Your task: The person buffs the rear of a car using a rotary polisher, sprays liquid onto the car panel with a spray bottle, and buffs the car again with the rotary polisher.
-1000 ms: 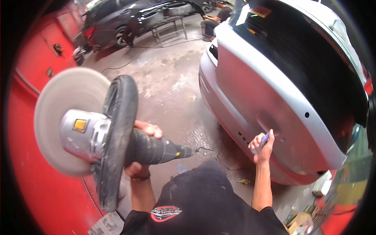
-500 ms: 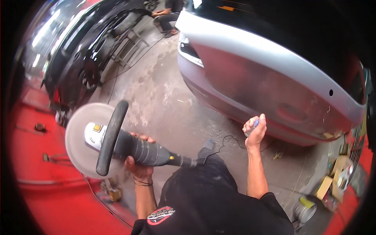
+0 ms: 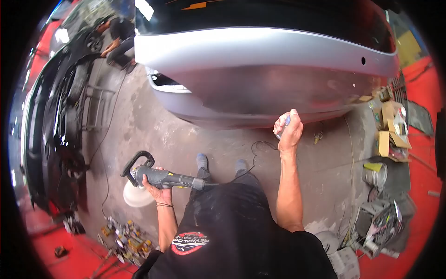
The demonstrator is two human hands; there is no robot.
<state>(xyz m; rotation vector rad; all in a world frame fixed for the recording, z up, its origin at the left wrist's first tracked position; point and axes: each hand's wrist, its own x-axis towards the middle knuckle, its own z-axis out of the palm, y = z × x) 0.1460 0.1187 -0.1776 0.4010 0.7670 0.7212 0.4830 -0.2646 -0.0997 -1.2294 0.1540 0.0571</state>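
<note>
My left hand (image 3: 156,186) is wrapped round the body of a black rotary polisher (image 3: 173,178), held low beside my left leg. Its loop handle (image 3: 138,165) points away to the left, and the pale round pad (image 3: 137,196) is underneath, tilted downward. My right hand (image 3: 290,131) is raised in front of the car's rear panel, closed round a small clear and bluish bottle (image 3: 287,122), mostly hidden by the fingers. Behind that hand is the silver car (image 3: 223,49), whose lower rear panel (image 3: 260,88) looks dull and dark.
A black cord (image 3: 254,156) trails across the floor near my feet. Another person (image 3: 120,42) sits at the upper left beside a black bumper (image 3: 51,116) on a stand. Boxes (image 3: 390,125), a bucket (image 3: 374,174) and assorted items line the right; clutter (image 3: 127,239) lies lower left.
The polisher has dropped from near the camera to beside my left leg, its pad tipping downward. My view has turned, bringing the car farther left. My right hand stays closed.
</note>
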